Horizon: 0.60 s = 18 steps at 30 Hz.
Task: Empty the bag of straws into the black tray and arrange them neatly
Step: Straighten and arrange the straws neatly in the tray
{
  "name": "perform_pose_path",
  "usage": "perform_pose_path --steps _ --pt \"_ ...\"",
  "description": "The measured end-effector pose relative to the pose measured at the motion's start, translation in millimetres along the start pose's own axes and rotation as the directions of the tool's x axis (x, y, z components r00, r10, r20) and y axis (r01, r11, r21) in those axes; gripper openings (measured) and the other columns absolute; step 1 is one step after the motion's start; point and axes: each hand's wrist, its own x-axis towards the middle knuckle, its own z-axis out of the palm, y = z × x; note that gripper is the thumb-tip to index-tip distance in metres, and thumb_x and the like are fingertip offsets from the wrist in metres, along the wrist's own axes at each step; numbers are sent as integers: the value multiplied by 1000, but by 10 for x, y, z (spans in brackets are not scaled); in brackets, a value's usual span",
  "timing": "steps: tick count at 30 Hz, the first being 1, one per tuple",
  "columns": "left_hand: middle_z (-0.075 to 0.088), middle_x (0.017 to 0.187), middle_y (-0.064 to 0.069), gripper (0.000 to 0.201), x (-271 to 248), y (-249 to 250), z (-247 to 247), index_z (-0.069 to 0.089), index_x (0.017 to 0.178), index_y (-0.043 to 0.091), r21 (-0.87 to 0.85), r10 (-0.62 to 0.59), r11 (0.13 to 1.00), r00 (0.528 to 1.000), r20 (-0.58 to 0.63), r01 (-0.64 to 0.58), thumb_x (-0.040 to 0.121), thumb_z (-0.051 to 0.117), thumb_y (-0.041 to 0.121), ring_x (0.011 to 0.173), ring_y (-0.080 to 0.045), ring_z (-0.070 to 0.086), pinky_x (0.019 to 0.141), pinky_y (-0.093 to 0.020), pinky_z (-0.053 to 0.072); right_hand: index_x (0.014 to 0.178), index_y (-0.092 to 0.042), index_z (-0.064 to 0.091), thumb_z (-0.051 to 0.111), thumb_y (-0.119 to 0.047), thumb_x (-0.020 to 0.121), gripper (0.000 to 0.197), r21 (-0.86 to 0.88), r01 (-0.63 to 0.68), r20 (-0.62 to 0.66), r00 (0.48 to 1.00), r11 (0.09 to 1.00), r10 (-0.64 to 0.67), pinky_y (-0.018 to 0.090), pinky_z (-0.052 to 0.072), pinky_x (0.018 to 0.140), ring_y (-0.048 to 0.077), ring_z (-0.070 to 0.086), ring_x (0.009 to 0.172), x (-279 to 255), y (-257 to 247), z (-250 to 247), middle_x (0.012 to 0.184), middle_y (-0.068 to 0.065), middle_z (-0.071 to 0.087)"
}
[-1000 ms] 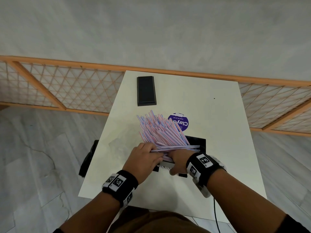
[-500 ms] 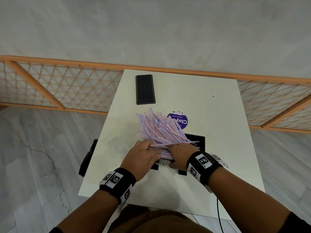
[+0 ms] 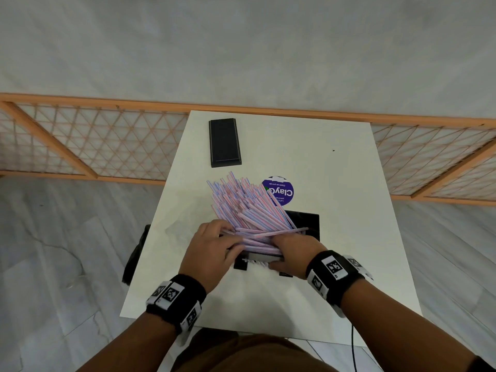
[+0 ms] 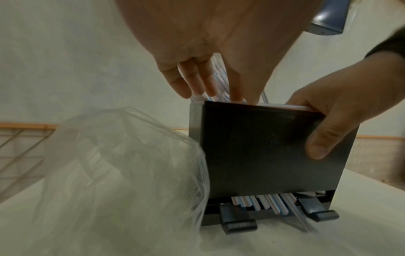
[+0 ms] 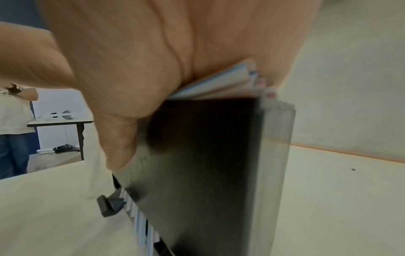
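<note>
A fan of pink-and-blue striped straws (image 3: 241,208) leans out of the black tray (image 3: 306,221), an upright box near the table's front. Its far ends spread toward the back left, and one straw lies crosswise on top. My left hand (image 3: 214,245) presses its fairly straight fingers (image 4: 197,83) onto the straws at the box's top edge. The right hand (image 3: 292,248) grips the tray (image 4: 263,155), thumb (image 5: 118,147) on its front wall and palm over the straws (image 5: 219,83). Several straw ends (image 4: 263,202) show in the slot at the bottom. The clear empty bag (image 4: 122,173) lies just left of the tray.
A black lid (image 3: 224,142) lies at the back left of the white table (image 3: 335,170), and a round purple sticker (image 3: 280,191) sits behind the tray. A dark object (image 3: 134,253) hangs by the table's left edge. An orange lattice fence (image 3: 94,140) runs behind.
Both hands stay on the straws at the tray. The few straws that stuck out crosswise to the right have been pulled in, leaving one on top.
</note>
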Motion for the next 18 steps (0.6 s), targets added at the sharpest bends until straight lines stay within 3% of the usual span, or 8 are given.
perform_pose_path --steps 6,10,14,18 --pt "57 108 8 14 -49 -25 28 80 106 26 -80 -122 989 992 34 125 93 75 25 103 -16 54 86 -28 51 115 -25 61 63 -62 86 47 100 90 -55 995 991 -85 35 51 88 22 61 107 81 -65 27 116 1 65" --pt "58 105 9 14 -27 -9 23 79 107 23 -112 -139 983 987 77 147 95 72 25 100 -13 56 87 -31 54 129 -32 58 61 -62 86 53 152 97 -66 994 984 -88 34 51 90 20 62 112 82 -93 60 123 -3 67" --pt "61 105 8 14 -3 13 -14 77 109 23 -135 -144 978 983 115 159 97 70 27 92 -10 62 83 -32 56 144 -35 45 62 -62 82 70 171 58 50 996 984 -67 38 51 99 23 60 120 68 -152 101 137 -3 62" --pt "64 103 7 13 -36 56 -3 77 105 23 -100 -63 992 989 134 76 96 71 30 85 -12 65 79 -31 55 141 -34 50 64 -57 81 66 190 23 94 995 982 -42 35 50 96 22 61 117 153 -187 85 132 -3 64"
